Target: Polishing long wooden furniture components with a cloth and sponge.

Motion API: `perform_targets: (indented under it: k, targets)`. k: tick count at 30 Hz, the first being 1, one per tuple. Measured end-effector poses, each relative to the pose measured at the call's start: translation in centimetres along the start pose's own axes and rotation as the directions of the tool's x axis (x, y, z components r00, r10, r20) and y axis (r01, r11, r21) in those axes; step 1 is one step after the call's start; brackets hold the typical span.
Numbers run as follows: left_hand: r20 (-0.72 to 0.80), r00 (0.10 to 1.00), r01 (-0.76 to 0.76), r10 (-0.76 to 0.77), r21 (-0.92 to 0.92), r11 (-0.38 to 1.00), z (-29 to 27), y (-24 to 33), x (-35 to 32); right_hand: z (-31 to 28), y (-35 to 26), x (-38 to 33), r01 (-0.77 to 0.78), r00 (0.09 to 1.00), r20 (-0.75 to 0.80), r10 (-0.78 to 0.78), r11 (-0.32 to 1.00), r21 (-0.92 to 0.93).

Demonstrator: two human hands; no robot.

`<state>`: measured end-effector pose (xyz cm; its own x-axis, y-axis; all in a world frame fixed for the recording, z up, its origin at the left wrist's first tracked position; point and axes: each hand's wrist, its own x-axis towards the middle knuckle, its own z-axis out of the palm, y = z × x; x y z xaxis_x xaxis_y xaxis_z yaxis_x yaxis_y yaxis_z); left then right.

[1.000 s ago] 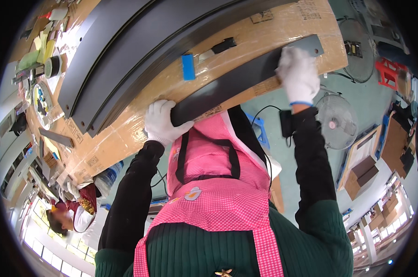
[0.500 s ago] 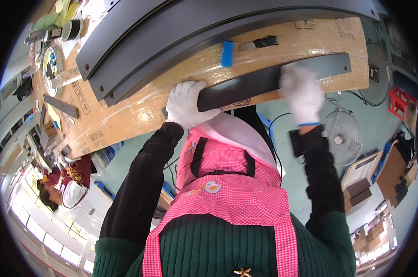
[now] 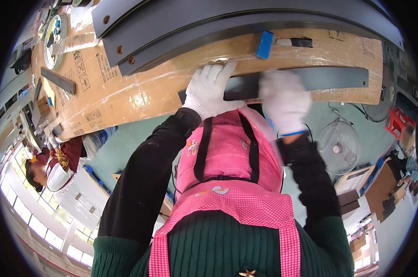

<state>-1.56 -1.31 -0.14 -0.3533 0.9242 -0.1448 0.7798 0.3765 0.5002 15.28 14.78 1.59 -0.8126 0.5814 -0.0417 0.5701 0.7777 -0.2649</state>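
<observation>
A long dark grey board [image 3: 336, 78] with a hole near its right end lies along the near edge of the cardboard-covered table. My left hand [image 3: 210, 90], in a white glove, grips it near its left end, thumb at the near edge and fingers across the top. Farther right, my right hand [image 3: 285, 99], also gloved, is over the middle of the board. Motion smears its fingers, and anything beneath them is hidden. Just beyond the board are a blue block [image 3: 265, 45] and a cutter-like tool [image 3: 296, 42] with a black-wrapped part.
Large dark grey panels [image 3: 227, 27] with holes fill the table's far side. A short grey strip [image 3: 58, 81] and a round tray [image 3: 55, 41] of small items are at left. Another person [image 3: 56, 166] works at far left. A floor fan [image 3: 339, 147] and red stool [image 3: 398, 121] stand right.
My right hand has moved left along the board, closer to my left hand. My left hand still holds the left end. The view has shifted, so the table things appear farther right.
</observation>
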Motion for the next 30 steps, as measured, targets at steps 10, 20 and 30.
perform_targets:
  k: [10, 20, 30]
  targets:
    - [0.006, 0.990, -0.140, 0.140, 0.104, 0.985, -6.8, -9.1, -7.2, -1.8, 1.7, 0.3, 0.034, 0.987, -0.154, -0.038, 0.999, -0.031]
    - [-0.003, 0.960, -0.281, 0.281, 0.009, 0.960, -5.2, -11.3, -6.0, 1.0, -9.3, -0.9, 0.303, 0.931, 0.170, -0.322, 0.944, 0.128]
    - [-0.031, 0.961, -0.275, 0.275, 0.001, 0.961, -4.7, -11.9, -6.4, 1.5, -9.8, 0.0, 0.352, 0.930, 0.075, -0.361, 0.930, 0.105]
